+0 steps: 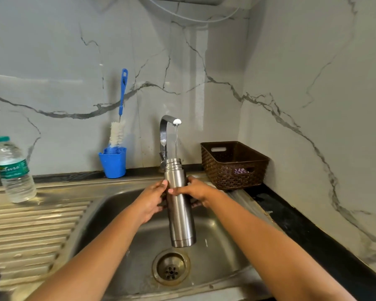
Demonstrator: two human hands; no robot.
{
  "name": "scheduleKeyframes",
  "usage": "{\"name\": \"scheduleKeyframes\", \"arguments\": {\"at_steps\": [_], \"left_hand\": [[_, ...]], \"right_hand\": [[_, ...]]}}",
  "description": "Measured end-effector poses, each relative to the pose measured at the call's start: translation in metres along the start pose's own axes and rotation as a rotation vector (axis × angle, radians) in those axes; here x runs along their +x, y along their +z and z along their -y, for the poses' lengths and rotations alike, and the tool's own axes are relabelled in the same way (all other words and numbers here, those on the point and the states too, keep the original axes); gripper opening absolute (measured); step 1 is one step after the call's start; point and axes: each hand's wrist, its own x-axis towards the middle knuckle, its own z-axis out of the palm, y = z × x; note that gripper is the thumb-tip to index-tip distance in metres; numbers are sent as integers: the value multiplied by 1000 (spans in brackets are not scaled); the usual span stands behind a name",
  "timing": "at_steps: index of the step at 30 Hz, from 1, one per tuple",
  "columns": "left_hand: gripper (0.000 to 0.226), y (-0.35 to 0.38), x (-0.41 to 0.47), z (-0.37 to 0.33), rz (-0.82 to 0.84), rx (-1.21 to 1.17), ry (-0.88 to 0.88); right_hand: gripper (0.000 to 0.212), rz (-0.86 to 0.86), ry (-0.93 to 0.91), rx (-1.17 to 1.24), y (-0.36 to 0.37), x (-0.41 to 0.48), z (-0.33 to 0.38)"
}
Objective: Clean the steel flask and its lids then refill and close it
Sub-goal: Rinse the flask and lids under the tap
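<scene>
we hold the flask (180, 205) upright over the sink (100, 227), open mouth directly under the running tap (164, 131) | long axis vertical | left grip (151, 200) and right grip (197, 191) both wrapped round its upper half, level, one each side | we judge either could tip it

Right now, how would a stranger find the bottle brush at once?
Start at the sink and its tap. Left of the tap, a blue cup stands by the wall. The brush stands in it: the only thing with a long blue handle and white bristles.
</scene>
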Motion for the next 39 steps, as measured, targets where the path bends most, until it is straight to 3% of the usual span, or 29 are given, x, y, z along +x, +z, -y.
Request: {"name": "scheduleKeyframes", "arguments": {"at_steps": [5,7,9,12,14,17,21,25,29,33,35,39], "left_hand": [[49,-59,-19,8,-171,1120,110],[56,-83,-27,21,-303,1394,119],[61,-97,-35,36,-342,1521,56],[70,-109,-41,53,-286,1565,-119],[73,-112,-39,55,-281,1550,-166],[70,-111,-35,50,-309,1552,-170],[71,-114,-35,49,-319,1598,-223],[73,-121,-32,51,-311,1560,-238],[76,-123,-32,52,-284,1541,-259],[82,-123,-32,53,-259,1524,-278],[80,-123,-32,53,-258,1530,-284],[68,-133,-33,51,-279,1573,-243]], "right_hand": [[97,-242,-21,-207,4,18,1],[90,-301,-19,-275,11,21,-13],[85,-310,16,-354,22,20,-33],[85,-360,24,-454,29,23,-39],[81,-447,-60,-381,25,24,-24],[80,-474,-90,-300,23,27,-17],[83,-387,58,-502,31,24,-43],[75,-519,-102,-491,19,24,-26],[87,-403,22,-588,32,23,-37],[75,-507,-115,-442,28,23,-20],[74,-493,-94,-421,30,21,-21],[83,-405,-2,-647,34,22,-33]]}}
